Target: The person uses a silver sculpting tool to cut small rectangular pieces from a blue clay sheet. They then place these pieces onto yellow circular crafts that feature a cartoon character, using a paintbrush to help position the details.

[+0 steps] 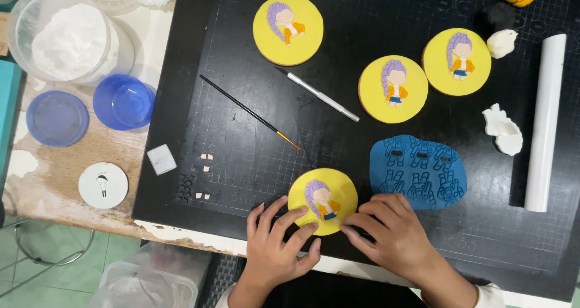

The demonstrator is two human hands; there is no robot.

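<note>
Loosely, both hands, left [275,244] and right [393,229], flank and touch the yellow cookie [323,200], fingers uncurled.

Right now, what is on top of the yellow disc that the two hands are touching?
On the yellow disc lies a small figure with purple hair and an orange jacket. The left hand and right hand cover the disc's lower edge, so the figure's legs cannot be seen.
</note>
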